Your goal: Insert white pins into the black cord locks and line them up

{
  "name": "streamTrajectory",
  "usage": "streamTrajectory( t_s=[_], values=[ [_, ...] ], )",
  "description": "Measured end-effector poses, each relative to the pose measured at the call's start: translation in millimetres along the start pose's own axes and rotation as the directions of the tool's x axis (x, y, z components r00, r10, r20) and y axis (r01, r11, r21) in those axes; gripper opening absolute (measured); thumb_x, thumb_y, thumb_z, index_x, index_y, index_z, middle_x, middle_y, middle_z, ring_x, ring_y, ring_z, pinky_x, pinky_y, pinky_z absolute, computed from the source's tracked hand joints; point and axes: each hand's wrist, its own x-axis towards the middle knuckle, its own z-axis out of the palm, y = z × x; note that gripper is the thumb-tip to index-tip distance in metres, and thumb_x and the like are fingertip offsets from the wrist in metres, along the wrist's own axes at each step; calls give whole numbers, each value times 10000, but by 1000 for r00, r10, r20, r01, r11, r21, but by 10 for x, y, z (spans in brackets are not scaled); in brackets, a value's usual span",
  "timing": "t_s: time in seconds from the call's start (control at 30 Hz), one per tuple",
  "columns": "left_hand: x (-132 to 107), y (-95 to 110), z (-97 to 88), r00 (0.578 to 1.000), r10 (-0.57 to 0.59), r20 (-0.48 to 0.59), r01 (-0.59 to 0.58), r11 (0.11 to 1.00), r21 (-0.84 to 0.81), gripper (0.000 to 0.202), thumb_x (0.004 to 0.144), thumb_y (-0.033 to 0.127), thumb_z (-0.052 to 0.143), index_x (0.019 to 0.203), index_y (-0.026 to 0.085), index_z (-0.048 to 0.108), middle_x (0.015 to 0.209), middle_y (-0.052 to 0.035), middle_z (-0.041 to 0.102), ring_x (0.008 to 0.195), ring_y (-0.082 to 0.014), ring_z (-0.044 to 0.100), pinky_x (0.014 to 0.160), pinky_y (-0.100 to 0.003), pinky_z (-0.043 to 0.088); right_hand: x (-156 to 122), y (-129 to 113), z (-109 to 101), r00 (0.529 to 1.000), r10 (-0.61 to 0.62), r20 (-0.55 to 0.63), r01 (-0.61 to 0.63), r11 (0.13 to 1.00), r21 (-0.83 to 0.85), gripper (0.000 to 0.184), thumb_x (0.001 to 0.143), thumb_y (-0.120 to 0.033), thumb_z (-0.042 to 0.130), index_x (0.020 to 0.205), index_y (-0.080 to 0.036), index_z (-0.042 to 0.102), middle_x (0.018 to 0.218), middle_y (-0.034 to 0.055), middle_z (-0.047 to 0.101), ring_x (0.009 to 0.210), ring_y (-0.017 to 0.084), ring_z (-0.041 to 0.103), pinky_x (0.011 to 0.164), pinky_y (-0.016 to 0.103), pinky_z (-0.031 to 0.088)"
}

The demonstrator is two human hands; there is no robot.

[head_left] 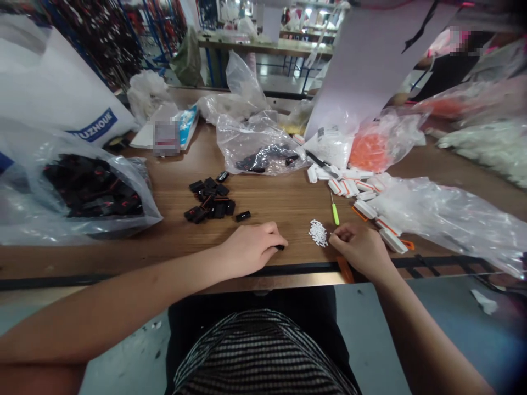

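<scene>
Nearest my view is the person's striped top (259,356), and just past it the front edge of a wood-grain table (284,203). The left hand (251,249) rests curled on the tabletop, its fingers closed on a small black piece (280,247) that pokes out from under the fingertips. The right hand (358,248) has its fingertips pinched together just beside a little heap of white pellets (318,232), which lies between the two hands (from here I cannot tell whether that pinch holds anything). A slim green-handled hook tool (335,213) lies just beyond the right hand. Loose black rectangular pieces (209,200) sit in a cluster ahead of the left hand, with more in a clear plastic bag (93,186) farther left. White-and-orange pieces (362,208) are scattered to the right.
</scene>
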Motion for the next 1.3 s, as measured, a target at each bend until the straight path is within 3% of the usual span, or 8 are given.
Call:
streamTrajectory(
  t_s=[0.13, 0.23, 0.4, 0.6, 0.7, 0.9, 1.2, 1.3],
  values=[
    [9, -91, 89, 994, 61, -89, -72, 988, -136, 263, 956, 186, 545, 1189, 230, 658, 1117, -56, 644, 965, -188, 644, 881, -357, 519, -39, 56, -4, 1000, 8, 15, -8, 1000, -4, 175, 730, -374, 615, 677, -227, 694, 601, 4, 682, 573, 184, 625, 535, 282, 388],
    [11, -125, 74, 996, 47, -80, -61, 980, -188, 235, 954, 204, 566, 1177, 224, 640, 1070, -47, 655, 895, -174, 639, 825, -337, 523, -46, 114, 6, 1000, -7, 25, 6, 999, 38, 239, 760, -433, 615, 713, -220, 714, 619, 7, 692, 575, 181, 631, 550, 284, 406],
    [-7, -100, 13, 998, -9, -55, -3, 980, -200, 135, 939, 229, 604, 1069, 209, 637, 948, -23, 654, 790, -155, 615, 713, -292, 501, -44, 190, 57, 1000, -12, -4, 12, 990, 141, 337, 810, -493, 582, 776, -194, 733, 656, 24, 702, 583, 183, 623, 560, 291, 431],
    [-15, -110, 19, 997, 33, -69, -48, 975, -217, 123, 940, 221, 607, 1050, 192, 653, 1014, -38, 643, 861, -160, 621, 783, -307, 513, -36, 187, 39, 1000, -9, -11, 11, 987, 160, 344, 821, -493, 582, 745, -185, 716, 548, 0, 619, 507, 156, 553, 498, 281, 385],
    [-36, -94, 41, 996, 65, -68, -76, 984, -164, 140, 960, 232, 574, 1069, 210, 659, 1043, -39, 640, 916, -176, 629, 831, -336, 523, -6, 241, -1, 1000, 10, 2, -10, 977, 215, 349, 831, -502, 593, 792, -180, 723, 622, 18, 671, 548, 166, 587, 511, 277, 418],
    [-66, -110, 88, 997, 42, -71, -50, 992, -116, 183, 982, 267, 541, 1122, 232, 654, 1058, -39, 640, 915, -187, 639, 841, -370, 536, 24, 304, -82, 986, -155, 53, 134, 950, 283, 299, 884, -452, 590, 938, -204, 749, 983, 71, 753, 852, 225, 696, 745, 324, 527],
    [-67, -118, 76, 997, 48, -65, -58, 985, -161, 190, 975, 229, 542, 1130, 243, 651, 1061, -34, 640, 927, -183, 629, 845, -366, 531, 45, 240, -117, 958, -264, 108, 222, 928, 298, 260, 915, -369, 569, 1044, -234, 750, 1031, 68, 735, 904, 214, 687, 781, 338, 536],
    [-69, -111, 73, 997, 48, -60, -57, 985, -161, 195, 972, 225, 544, 1132, 250, 652, 1066, -31, 640, 929, -184, 629, 847, -369, 527, 87, 197, -147, 933, -324, 158, 266, 915, 305, 221, 912, -343, 576, 967, -232, 760, 938, 56, 724, 842, 194, 668, 759, 324, 518]
  ],
)
